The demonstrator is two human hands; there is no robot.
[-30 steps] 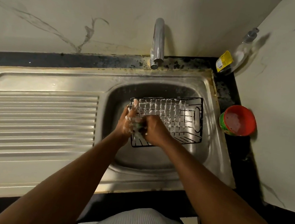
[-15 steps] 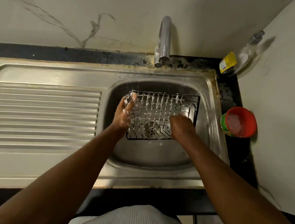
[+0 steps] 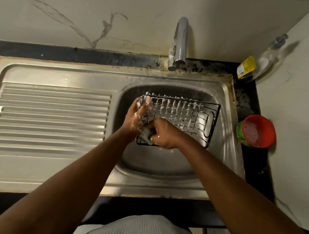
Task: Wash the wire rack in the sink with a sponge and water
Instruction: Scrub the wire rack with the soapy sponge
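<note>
A black wire rack (image 3: 185, 114), streaked with white foam, stands tilted inside the steel sink (image 3: 165, 166). My left hand (image 3: 137, 114) grips the rack's left end, fingers over its top corner, soapy. My right hand (image 3: 164, 133) grips a foamy green sponge (image 3: 146, 134) and presses it against the rack's lower left part, right beside the left hand. The rack's near left corner is partly hidden by both hands.
The tap (image 3: 179, 44) stands behind the basin, with no water visibly running. A ribbed drainboard (image 3: 50, 117) lies to the left. On the dark counter at right sit a red and green tub (image 3: 256, 131) and a clear soap bottle (image 3: 257, 61) in the corner.
My right hand has moved with the sponge from the rack's right side back to its lower left, next to the left hand. The rack has tipped a little.
</note>
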